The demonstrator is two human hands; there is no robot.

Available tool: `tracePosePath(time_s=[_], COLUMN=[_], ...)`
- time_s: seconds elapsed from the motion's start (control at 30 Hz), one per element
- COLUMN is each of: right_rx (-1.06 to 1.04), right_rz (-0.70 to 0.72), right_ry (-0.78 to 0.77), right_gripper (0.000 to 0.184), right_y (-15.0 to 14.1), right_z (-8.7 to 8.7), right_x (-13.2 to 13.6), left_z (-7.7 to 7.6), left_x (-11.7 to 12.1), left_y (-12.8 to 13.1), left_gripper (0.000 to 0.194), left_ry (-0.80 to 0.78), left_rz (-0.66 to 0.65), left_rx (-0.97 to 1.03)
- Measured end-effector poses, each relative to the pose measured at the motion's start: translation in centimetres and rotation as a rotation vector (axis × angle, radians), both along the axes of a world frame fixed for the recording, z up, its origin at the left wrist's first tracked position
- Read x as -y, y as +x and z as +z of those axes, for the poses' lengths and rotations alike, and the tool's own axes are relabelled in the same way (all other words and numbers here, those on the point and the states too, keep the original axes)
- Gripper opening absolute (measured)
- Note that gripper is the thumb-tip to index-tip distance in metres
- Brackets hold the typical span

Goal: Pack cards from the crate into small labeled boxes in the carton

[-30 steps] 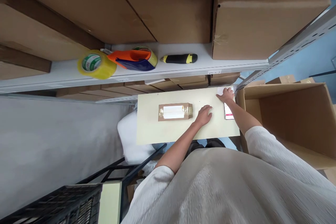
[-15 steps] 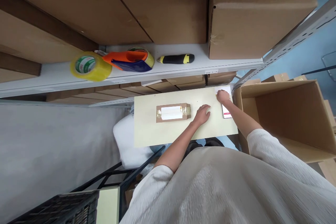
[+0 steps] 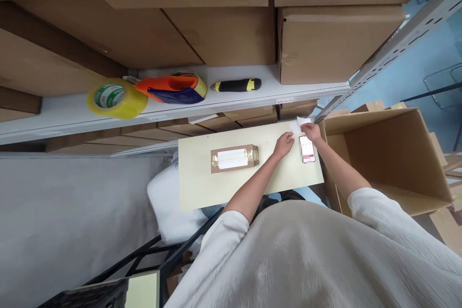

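Observation:
A small white paper slip [image 3: 303,120] is pinched in the fingers of my right hand [image 3: 312,131], at the far right corner of the pale board [image 3: 195,187]. More white paper [image 3: 295,127] shows just left of these fingers; whether it is the same piece I cannot tell. My left hand [image 3: 283,145] is close by, its fingers curled and their tips at the lower edge of that paper. What they grip, if anything, is too small to make out. Below my right hand lies a phone [image 3: 307,149] with a lit screen. Left of my hands rests a taped cardboard parcel [image 3: 234,158] with a white label.
On the shelf [image 3: 303,87] ahead are yellow tape rolls [image 3: 117,98], an orange and blue tape dispenser [image 3: 173,89] and a utility knife [image 3: 236,85]. Cardboard boxes [image 3: 224,33] stand behind them. An open carton [image 3: 390,154] is at the right, a black metal frame [image 3: 173,255] at lower left.
My right hand has lifted paper off the phone, baring its screen. My left hand has moved up and closer to it, its fingers now curled. The view has shifted slightly.

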State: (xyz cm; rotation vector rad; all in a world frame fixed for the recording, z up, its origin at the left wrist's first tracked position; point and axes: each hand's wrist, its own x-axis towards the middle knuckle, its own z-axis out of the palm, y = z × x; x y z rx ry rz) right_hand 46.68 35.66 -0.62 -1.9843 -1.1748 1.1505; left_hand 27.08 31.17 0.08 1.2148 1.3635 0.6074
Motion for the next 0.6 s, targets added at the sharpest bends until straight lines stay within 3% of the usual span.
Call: tracePosePath(time_s=[0.27, 0.4, 0.6], right_rx=[-0.274, -0.298, -0.276], right_rz=[-0.061, -0.044, 0.023], right_ry=[-0.035, -0.032, -0.008], right_gripper=[0.02, 0.031, 0.039], right_y=[0.8, 0.9, 1.2], right_z=[1.3, 1.6, 2.0], right_x=[1.7, 1.9, 1.8], left_z=[-0.1, -0.1, -0.1], left_x=[-3.1, -2.9, -2.7], left_y=[4.8, 5.6, 5.4], left_gripper=[0.035, 0.031, 0.035], left_ry=[0.008, 0.003, 0.016], left_rz=[0.177, 0.237, 0.22], left_rx=[0.111, 0.146, 0.181])
